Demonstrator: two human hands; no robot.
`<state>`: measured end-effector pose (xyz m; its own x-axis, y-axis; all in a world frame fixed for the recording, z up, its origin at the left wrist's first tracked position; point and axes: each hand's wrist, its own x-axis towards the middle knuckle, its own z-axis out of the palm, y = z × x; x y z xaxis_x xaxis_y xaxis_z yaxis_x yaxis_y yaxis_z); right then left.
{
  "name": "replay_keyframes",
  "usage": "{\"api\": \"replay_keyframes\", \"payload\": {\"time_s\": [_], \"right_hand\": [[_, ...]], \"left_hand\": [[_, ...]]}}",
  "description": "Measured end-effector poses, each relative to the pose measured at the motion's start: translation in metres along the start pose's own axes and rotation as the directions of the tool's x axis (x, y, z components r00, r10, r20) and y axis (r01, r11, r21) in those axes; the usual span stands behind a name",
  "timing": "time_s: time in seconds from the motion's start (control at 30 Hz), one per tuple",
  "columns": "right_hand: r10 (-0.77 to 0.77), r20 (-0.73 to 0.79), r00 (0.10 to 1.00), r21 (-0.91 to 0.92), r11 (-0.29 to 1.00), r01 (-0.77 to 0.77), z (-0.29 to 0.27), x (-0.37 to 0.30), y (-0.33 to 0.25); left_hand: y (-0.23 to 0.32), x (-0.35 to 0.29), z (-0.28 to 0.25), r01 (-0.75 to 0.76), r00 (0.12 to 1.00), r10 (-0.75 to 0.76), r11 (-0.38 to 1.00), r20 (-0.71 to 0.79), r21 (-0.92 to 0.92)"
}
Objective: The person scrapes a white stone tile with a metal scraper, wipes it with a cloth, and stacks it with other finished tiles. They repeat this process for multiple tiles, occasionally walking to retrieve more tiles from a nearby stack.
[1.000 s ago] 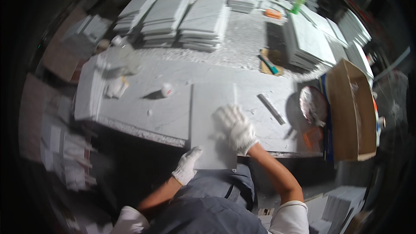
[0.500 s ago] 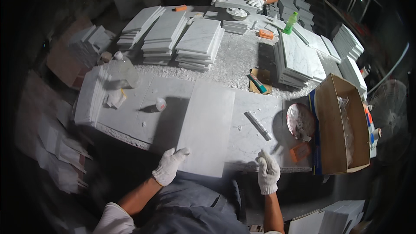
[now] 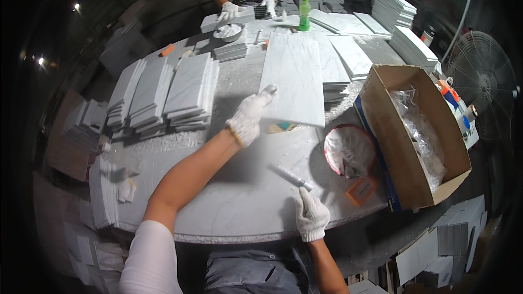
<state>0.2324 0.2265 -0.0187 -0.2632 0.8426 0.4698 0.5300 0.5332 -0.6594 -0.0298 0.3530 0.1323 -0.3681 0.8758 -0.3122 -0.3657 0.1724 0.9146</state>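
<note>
My left hand [image 3: 251, 117], in a white knit glove, grips the left edge of a pale marble tile [image 3: 294, 71]. The tile is tilted over the middle of the table, partly in front of a stack of marble tiles [image 3: 335, 91]. A brown-and-green item [image 3: 282, 127] shows below its near edge, mostly covered. Near the front of the table my gloved right hand [image 3: 312, 216] is closed, its fingertips by the near end of a silver bar [image 3: 291, 176]. Whether it touches or holds the bar is unclear.
A red-rimmed plate [image 3: 350, 150], an orange box [image 3: 362, 189] and an open cardboard carton [image 3: 415, 136] stand right. Tile stacks [image 3: 188, 90] line the left. Across the table a co-worker's gloved hands [image 3: 230, 11] rest near a bowl [image 3: 227, 34] and a green bottle [image 3: 304, 15].
My left hand has carried the tile from the front edge forward and right, toward the stack. My view has turned right. My right hand now sits by the silver bar's end.
</note>
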Motion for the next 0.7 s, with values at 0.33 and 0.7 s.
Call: {"api": "replay_keyframes", "payload": {"time_s": [0.33, 0.7], "right_hand": [[0.035, 0.061, 0.998, -0.068, 0.997, -0.031, -0.004, 0.016, -0.003], [0.086, 0.153, 0.985, -0.019, 0.996, -0.085, -0.006, 0.019, -0.001]], "left_hand": [[0.02, 0.141, 0.08, 0.018, 0.99, 0.002, 0.99, 0.139, -0.143], [0.013, 0.193, 0.099, 0.002, 0.998, -0.022, 0.957, 0.064, 0.291]]}}
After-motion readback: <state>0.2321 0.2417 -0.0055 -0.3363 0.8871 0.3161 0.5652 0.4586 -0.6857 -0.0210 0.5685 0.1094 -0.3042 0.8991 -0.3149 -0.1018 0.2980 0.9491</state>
